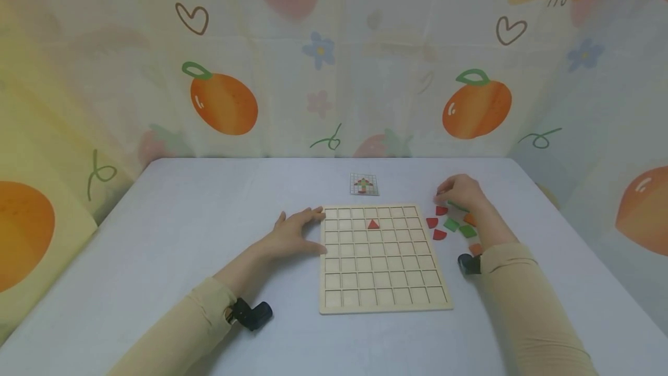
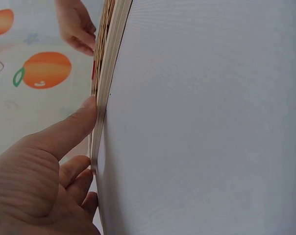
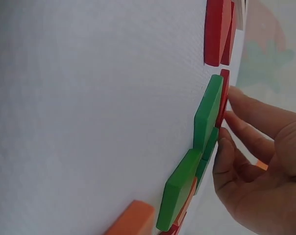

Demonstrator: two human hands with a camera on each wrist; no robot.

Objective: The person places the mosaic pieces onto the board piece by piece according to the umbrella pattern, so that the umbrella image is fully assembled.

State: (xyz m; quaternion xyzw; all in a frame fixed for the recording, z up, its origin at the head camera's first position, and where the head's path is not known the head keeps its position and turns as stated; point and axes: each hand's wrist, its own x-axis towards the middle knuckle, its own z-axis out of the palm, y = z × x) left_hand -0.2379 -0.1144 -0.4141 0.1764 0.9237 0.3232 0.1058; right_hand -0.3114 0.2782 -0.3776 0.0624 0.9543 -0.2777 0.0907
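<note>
My left hand (image 1: 292,237) rests at the left edge of a pale wooden grid board (image 1: 383,266), thumb and fingers spread and touching its rim. In the left wrist view, the thumb and fingertips (image 2: 89,105) meet the board's side. A red triangle (image 1: 373,224) sits in one of the board's upper squares. Beyond the board's upper right corner, my right hand (image 1: 460,190) pinches a red block (image 3: 223,95) between thumb and fingers; the hand mostly hides it in the head view. Green blocks (image 3: 208,112) lie close beside those fingers.
Loose red (image 1: 439,235), green (image 1: 468,231) and orange blocks (image 1: 475,249) lie to the right of the board, partly under the right forearm. A small pattern card (image 1: 363,184) with a coloured figure lies behind the board. A printed curtain (image 1: 344,103) hangs behind the white table (image 1: 209,208).
</note>
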